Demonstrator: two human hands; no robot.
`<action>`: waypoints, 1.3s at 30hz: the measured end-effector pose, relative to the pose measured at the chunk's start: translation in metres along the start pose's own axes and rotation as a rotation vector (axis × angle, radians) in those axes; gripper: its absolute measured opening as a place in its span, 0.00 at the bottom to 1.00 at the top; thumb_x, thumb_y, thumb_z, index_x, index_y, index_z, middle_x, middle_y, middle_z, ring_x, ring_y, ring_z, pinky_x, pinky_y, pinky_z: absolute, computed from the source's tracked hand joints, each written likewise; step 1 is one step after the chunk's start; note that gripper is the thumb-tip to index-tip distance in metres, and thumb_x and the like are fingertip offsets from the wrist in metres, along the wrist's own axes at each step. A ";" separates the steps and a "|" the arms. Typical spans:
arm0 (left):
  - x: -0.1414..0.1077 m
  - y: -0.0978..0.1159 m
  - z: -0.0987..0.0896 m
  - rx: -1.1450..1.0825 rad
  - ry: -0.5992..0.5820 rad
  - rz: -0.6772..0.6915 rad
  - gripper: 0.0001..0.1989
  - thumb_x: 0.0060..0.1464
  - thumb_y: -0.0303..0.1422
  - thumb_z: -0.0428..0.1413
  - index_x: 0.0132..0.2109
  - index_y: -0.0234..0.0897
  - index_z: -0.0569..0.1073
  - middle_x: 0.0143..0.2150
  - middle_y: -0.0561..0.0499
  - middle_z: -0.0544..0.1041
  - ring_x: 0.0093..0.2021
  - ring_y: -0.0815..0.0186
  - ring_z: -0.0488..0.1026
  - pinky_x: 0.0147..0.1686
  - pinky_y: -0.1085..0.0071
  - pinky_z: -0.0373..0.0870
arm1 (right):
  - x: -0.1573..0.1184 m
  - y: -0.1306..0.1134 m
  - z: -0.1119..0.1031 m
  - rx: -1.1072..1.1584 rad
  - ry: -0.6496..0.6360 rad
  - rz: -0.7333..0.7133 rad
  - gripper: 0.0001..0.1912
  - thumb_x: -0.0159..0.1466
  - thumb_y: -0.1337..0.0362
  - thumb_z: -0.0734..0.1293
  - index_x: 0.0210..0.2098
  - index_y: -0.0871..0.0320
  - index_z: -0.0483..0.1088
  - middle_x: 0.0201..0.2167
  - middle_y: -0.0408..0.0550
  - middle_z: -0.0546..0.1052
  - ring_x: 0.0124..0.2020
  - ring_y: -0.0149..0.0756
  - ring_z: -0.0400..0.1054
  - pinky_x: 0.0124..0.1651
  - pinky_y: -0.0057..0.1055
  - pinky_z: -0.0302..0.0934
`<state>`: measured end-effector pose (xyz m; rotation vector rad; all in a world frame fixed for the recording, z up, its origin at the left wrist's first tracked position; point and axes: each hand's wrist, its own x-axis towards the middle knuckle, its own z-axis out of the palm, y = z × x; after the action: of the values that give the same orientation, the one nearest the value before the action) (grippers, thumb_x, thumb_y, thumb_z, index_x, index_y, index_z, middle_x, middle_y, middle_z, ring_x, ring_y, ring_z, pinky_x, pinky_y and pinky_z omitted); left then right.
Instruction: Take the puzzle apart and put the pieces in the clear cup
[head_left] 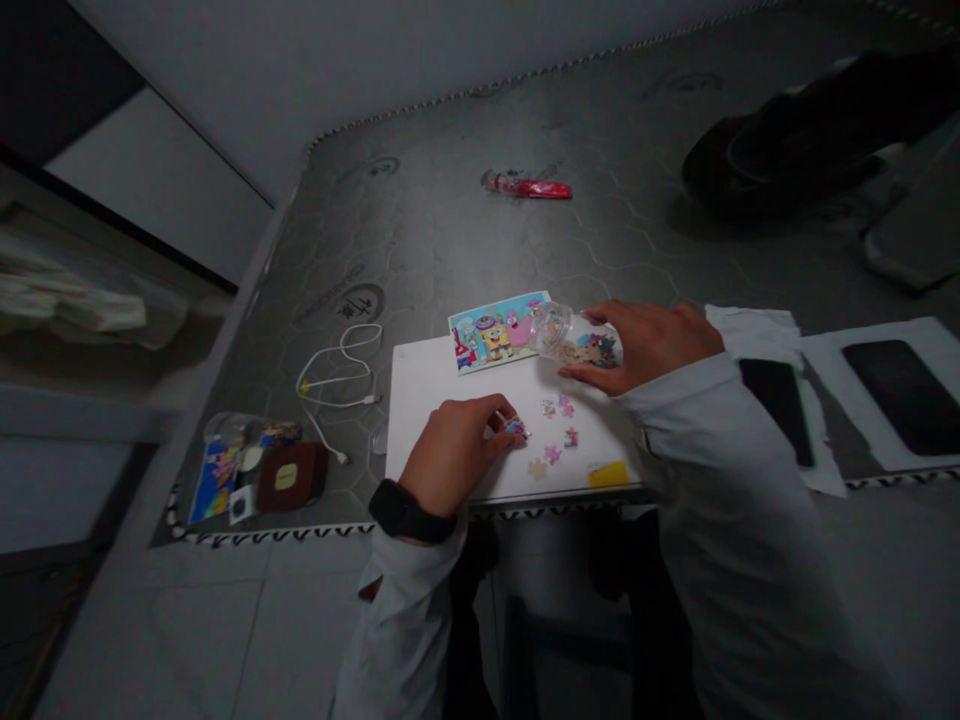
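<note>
A white board (427,380) lies at the table's front edge. My left hand (469,440) is over its left part, fingers closed on colourful puzzle pieces (515,427). My right hand (649,345) grips a clear plastic jar (581,340), which lies tilted with its mouth toward the left and puzzle pieces inside. The jar's mouth overlaps the right end of a cartoon picture card (491,336). Between my hands, several loose pieces, among them a pink piece (553,455) and a beige piece (537,468), rest on the board near a yellow sticker (608,474).
White cable (337,403), brown box (291,476) and a blue picture packet (214,482) are on the left. A red item (536,188) lies farther back. Two dark phones, one a black phone (904,395), are on the right, with a dark object (780,150) behind.
</note>
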<state>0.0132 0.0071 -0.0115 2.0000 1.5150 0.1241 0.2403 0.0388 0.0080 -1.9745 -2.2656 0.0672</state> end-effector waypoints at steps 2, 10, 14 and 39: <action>0.000 -0.001 0.000 0.015 0.017 -0.005 0.08 0.55 0.36 0.65 0.41 0.42 0.79 0.36 0.55 0.82 0.29 0.68 0.74 0.33 0.71 0.63 | 0.000 0.001 0.000 0.005 -0.008 -0.019 0.34 0.57 0.43 0.73 0.56 0.56 0.70 0.51 0.59 0.78 0.51 0.58 0.72 0.50 0.50 0.60; -0.001 0.000 -0.001 0.054 0.026 0.033 0.09 0.57 0.41 0.64 0.37 0.40 0.80 0.36 0.54 0.82 0.30 0.68 0.73 0.34 0.70 0.62 | 0.000 0.004 0.004 0.014 0.026 -0.026 0.34 0.57 0.42 0.71 0.56 0.53 0.70 0.50 0.57 0.78 0.50 0.58 0.72 0.50 0.50 0.60; -0.002 0.002 -0.003 0.057 -0.005 0.021 0.08 0.57 0.39 0.63 0.37 0.40 0.80 0.37 0.54 0.82 0.31 0.68 0.73 0.34 0.70 0.61 | 0.001 0.003 0.004 0.011 0.014 -0.022 0.35 0.56 0.42 0.73 0.57 0.55 0.70 0.50 0.58 0.78 0.50 0.58 0.73 0.50 0.50 0.60; -0.002 0.007 0.006 0.235 0.054 0.001 0.05 0.56 0.33 0.63 0.41 0.41 0.78 0.41 0.52 0.79 0.38 0.61 0.75 0.37 0.66 0.63 | 0.000 0.003 0.008 0.004 0.063 -0.026 0.33 0.56 0.43 0.74 0.54 0.54 0.70 0.49 0.57 0.79 0.48 0.56 0.72 0.47 0.47 0.58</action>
<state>0.0210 0.0018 -0.0117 2.1957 1.6256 0.0001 0.2426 0.0398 -0.0001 -1.9163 -2.2499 0.0067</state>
